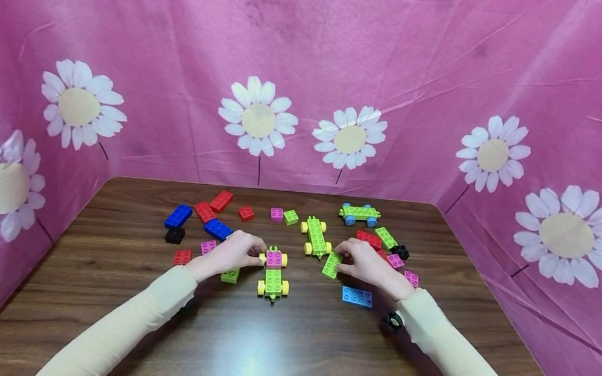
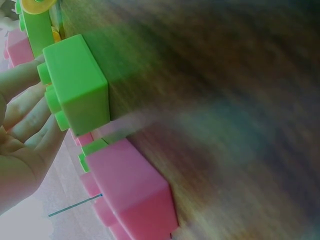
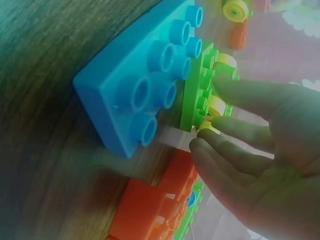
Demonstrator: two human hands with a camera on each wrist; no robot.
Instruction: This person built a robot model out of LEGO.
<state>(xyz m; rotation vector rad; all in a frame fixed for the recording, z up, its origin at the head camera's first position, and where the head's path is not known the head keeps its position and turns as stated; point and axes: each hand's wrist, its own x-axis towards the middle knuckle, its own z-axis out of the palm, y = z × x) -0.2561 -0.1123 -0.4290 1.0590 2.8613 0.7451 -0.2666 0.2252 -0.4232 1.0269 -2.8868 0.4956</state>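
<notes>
In the head view my left hand (image 1: pixel 236 249) holds the left side of a lime toy car base with yellow wheels (image 1: pixel 273 279), fingertips about its far left wheel. A pink brick (image 1: pixel 274 258) sits on the far end of that base. Under the left wrist lies a lime brick (image 1: pixel 229 276), seen large in the left wrist view. My right hand (image 1: pixel 366 261) pinches a long lime brick (image 1: pixel 331 266) at its right side, low over the table or on it. A light blue brick (image 3: pixel 145 80) lies nearer me, below that hand.
A second yellow-wheeled base (image 1: pixel 315 237) stands between the hands, and a blue-wheeled one (image 1: pixel 360 213) behind on the right. Red bricks (image 1: pixel 205 211), blue bricks (image 1: pixel 178 216) and a black brick (image 1: pixel 174 235) lie left. More red bricks (image 1: pixel 369 239) and pink ones (image 1: pixel 395 261) lie right.
</notes>
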